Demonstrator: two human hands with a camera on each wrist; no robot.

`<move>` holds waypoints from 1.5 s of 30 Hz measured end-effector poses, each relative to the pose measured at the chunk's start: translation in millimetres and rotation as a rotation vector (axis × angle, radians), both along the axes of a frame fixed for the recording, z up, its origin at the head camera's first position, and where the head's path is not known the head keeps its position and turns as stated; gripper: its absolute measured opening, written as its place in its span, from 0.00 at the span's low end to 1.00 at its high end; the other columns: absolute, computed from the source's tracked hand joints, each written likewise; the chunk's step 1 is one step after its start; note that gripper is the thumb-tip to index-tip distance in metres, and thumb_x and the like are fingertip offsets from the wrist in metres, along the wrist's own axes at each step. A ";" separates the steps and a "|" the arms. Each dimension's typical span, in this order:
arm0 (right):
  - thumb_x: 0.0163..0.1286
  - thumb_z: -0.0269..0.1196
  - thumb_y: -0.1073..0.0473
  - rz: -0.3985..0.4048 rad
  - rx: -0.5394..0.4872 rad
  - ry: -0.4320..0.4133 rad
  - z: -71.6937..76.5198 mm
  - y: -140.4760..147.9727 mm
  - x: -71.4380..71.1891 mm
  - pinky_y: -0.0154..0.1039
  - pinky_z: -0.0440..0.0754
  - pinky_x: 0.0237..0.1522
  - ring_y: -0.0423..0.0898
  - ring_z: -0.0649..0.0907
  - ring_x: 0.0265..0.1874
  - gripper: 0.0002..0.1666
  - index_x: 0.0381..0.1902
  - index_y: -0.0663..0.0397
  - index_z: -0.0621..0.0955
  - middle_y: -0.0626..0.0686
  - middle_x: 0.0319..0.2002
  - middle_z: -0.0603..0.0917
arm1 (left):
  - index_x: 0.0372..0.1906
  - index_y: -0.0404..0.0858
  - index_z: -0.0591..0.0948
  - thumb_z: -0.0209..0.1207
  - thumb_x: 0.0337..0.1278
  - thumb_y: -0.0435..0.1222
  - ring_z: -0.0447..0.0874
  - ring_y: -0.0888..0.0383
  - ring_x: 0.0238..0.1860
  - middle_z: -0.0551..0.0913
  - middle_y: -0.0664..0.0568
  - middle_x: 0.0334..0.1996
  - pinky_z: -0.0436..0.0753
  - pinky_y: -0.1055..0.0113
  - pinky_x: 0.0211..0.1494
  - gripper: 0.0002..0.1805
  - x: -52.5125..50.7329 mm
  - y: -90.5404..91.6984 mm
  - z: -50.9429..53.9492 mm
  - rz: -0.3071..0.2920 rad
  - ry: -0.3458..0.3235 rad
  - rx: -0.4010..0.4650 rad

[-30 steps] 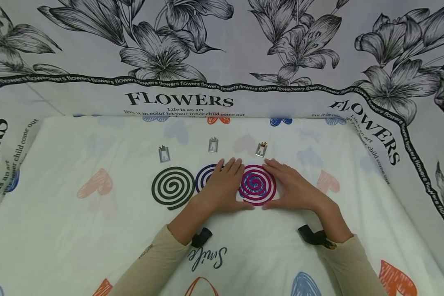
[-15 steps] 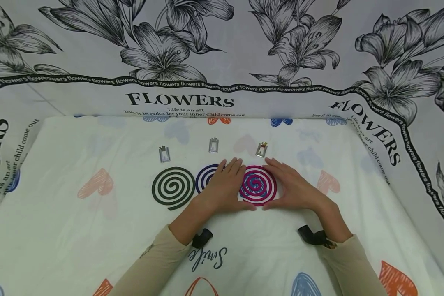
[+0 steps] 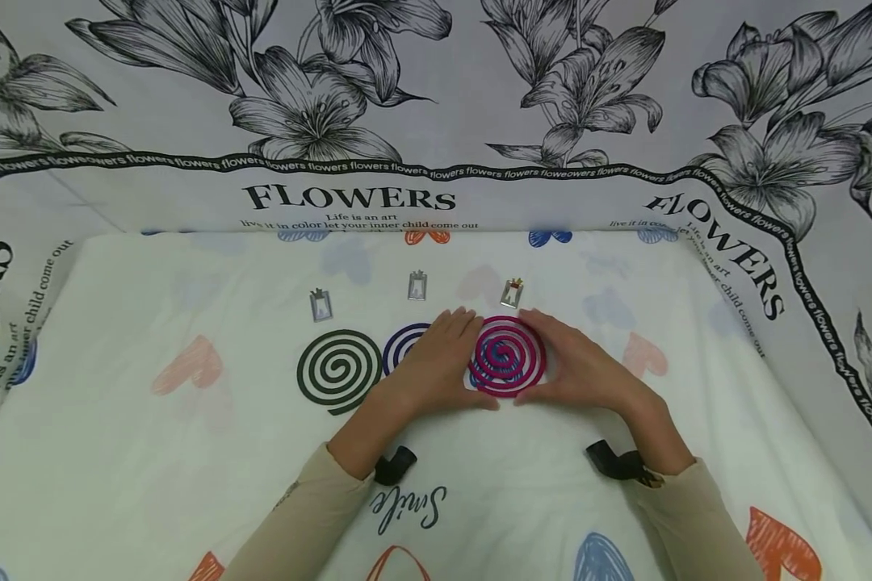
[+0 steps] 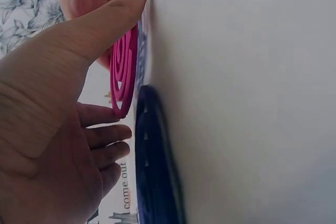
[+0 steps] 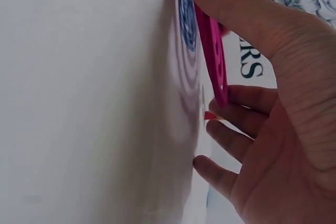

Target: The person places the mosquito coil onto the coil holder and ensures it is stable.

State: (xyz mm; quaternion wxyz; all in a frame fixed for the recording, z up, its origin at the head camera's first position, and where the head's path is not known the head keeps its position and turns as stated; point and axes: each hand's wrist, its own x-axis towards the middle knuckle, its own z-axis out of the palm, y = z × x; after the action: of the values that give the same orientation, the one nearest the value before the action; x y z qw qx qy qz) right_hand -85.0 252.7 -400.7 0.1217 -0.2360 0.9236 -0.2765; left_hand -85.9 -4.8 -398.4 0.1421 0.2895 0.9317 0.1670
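Between a person's left hand (image 3: 436,363) and right hand (image 3: 581,363), a magenta spiral coil (image 3: 507,356) is held just clear of a white printed cloth (image 3: 138,476). Each hand pinches the coil's rim from its own side, thumb at the near edge and fingers toward the far edge. The wrist views show a gap beneath it, with the far edge seemingly the higher. This two-sided grip probably spreads support across the thin, open spiral, which looks as though it could flex or snap if lifted from one point; keeping to the rim also leaves the windings unpressed.

Under and beside the left hand, a dark blue coil (image 4: 152,166) lies on the cloth, partly hidden from above by that hand. Farther left, well clear of the fingers, lies a dark green coil (image 3: 339,367). Their side-by-side layout likely keeps the spirals from tangling.

Beyond the hands are three small metal pieces: one past the green coil (image 3: 320,305), one past the blue (image 3: 417,286), and one near the right hand's fingertips (image 3: 512,293), perhaps set out to match the coils.
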 end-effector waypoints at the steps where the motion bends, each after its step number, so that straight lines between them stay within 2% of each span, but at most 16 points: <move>1: 0.47 0.86 0.40 -0.003 -0.001 0.004 0.6 -0.6 -0.6 0.64 0.74 0.76 0.62 0.69 0.80 0.71 0.82 0.55 0.63 0.58 0.80 0.70 | 0.85 0.38 0.56 0.75 0.47 0.66 0.50 0.47 0.88 0.59 0.44 0.85 0.48 0.54 0.91 0.67 -1.6 -0.4 0.4 0.004 -0.004 0.012; 5: 0.48 0.86 0.42 -0.023 -0.022 0.011 3.2 -2.3 -3.5 0.62 0.77 0.73 0.59 0.74 0.75 0.69 0.81 0.57 0.64 0.57 0.76 0.73 | 0.84 0.37 0.57 0.76 0.48 0.65 0.52 0.47 0.87 0.62 0.44 0.83 0.48 0.55 0.91 0.66 -10.4 -0.6 2.5 -0.001 -0.008 0.063; 11: 0.50 0.86 0.45 -0.062 -0.035 -0.001 13.0 -4.0 -13.9 0.62 0.79 0.72 0.59 0.76 0.73 0.68 0.81 0.59 0.63 0.59 0.73 0.75 | 0.83 0.34 0.58 0.78 0.45 0.63 0.65 0.47 0.82 0.72 0.44 0.77 0.54 0.54 0.90 0.67 -27.8 1.4 11.0 0.007 -0.005 0.122; 13: 0.51 0.86 0.47 -0.075 -0.048 -0.017 16.8 -2.8 -18.5 0.62 0.81 0.70 0.59 0.78 0.71 0.68 0.82 0.57 0.62 0.59 0.72 0.75 | 0.83 0.34 0.58 0.80 0.44 0.62 0.67 0.47 0.81 0.72 0.43 0.77 0.56 0.53 0.90 0.68 -33.5 3.6 14.3 0.012 -0.015 0.133; 20: 0.53 0.85 0.50 -0.097 -0.070 -0.044 29.8 1.2 -36.2 0.58 0.87 0.63 0.55 0.81 0.62 0.69 0.84 0.55 0.58 0.59 0.67 0.75 | 0.84 0.37 0.57 0.81 0.43 0.57 0.70 0.48 0.77 0.72 0.44 0.76 0.77 0.51 0.79 0.68 -51.1 12.8 28.0 0.072 -0.032 0.159; 27: 0.54 0.84 0.51 -0.127 -0.069 -0.070 43.3 3.4 -52.2 0.59 0.87 0.62 0.57 0.80 0.62 0.70 0.85 0.52 0.56 0.62 0.69 0.72 | 0.84 0.37 0.56 0.82 0.45 0.53 0.70 0.46 0.77 0.72 0.43 0.76 0.80 0.48 0.76 0.66 -65.5 19.6 39.1 0.106 -0.049 0.208; 35: 0.54 0.84 0.53 -0.164 -0.117 -0.114 50.3 8.7 -62.0 0.60 0.86 0.64 0.58 0.76 0.68 0.70 0.86 0.49 0.56 0.61 0.72 0.70 | 0.85 0.39 0.53 0.81 0.47 0.49 0.74 0.47 0.75 0.69 0.43 0.76 0.85 0.51 0.70 0.66 -73.9 23.9 40.6 0.133 -0.144 0.321; 40: 0.53 0.85 0.55 -0.166 -0.164 -0.117 47.6 7.0 -68.3 0.60 0.86 0.64 0.57 0.76 0.68 0.70 0.86 0.47 0.56 0.59 0.73 0.69 | 0.86 0.40 0.51 0.81 0.49 0.49 0.73 0.47 0.76 0.66 0.44 0.77 0.83 0.50 0.72 0.66 -74.4 21.4 44.7 0.163 -0.173 0.357; 45: 0.54 0.84 0.56 -0.188 -0.199 -0.123 40.7 8.5 -70.9 0.58 0.86 0.64 0.56 0.78 0.65 0.71 0.86 0.44 0.55 0.58 0.72 0.71 | 0.85 0.40 0.54 0.74 0.60 0.50 0.74 0.47 0.75 0.68 0.43 0.75 0.84 0.51 0.71 0.57 -76.4 25.3 37.5 0.213 -0.206 0.466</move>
State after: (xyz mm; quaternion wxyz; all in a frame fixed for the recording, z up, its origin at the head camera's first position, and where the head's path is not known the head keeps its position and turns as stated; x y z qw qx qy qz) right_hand -155.9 261.2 -360.0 0.1278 -0.1422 0.9004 -0.3907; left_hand -162.2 20.5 -360.9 0.1471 0.1962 0.8741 0.4192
